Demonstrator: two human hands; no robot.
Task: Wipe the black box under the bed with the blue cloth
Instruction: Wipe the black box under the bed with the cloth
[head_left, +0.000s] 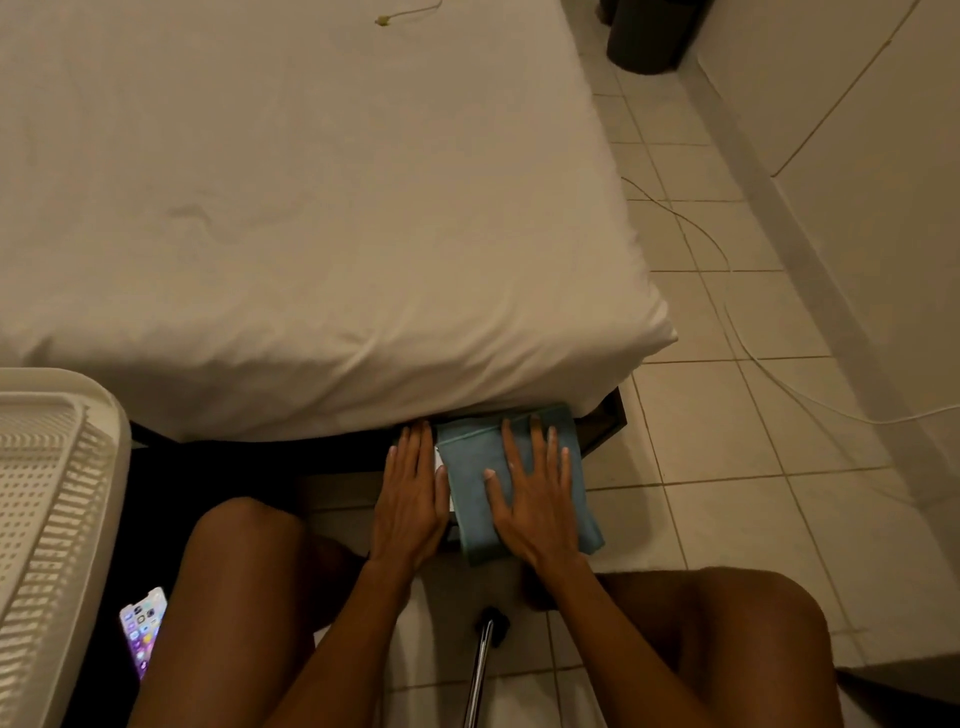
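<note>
The black box (451, 514), at lower centre below the bed (311, 208) edge, is almost wholly covered by the blue cloth (470, 462). The cloth is pressed flat by the right hand (537, 499), fingers spread wide, presumably for wiping. The box is steadied by the left hand (410, 499), fingers flat, grasping nothing. The white slotted basket (52, 493) at left appears empty.

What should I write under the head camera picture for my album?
Right hand pressing a blue cloth flat at the bed edge, left hand beside it.
</note>
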